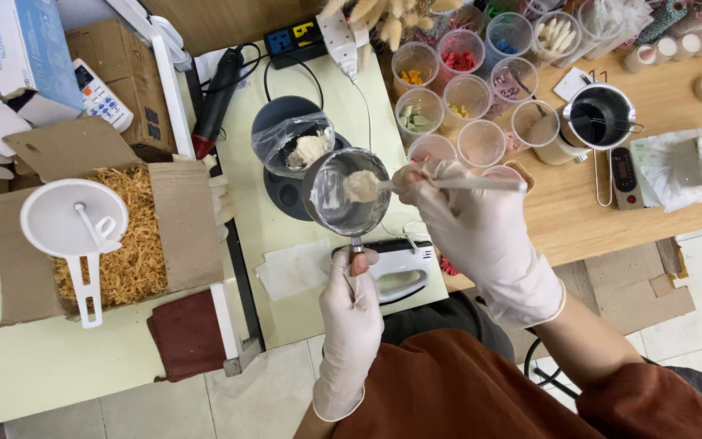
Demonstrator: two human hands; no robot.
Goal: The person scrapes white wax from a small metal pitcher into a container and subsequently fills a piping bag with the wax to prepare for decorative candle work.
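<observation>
So the small metal pot (347,193) is held up over the table by its handle, left hand (351,313) wrapped tight around it. Right hand (481,232) has its fingers pinched on a spoon (416,184), and a heap of pale flakes sits on the spoon inside the pot. Looks like early days: the pot is mostly bare, and the plastic bag (296,145) of flakes just behind it, on a dark round scale (282,191), is far from empty. Cups of coloured bits (461,61) sit untouched.
</observation>
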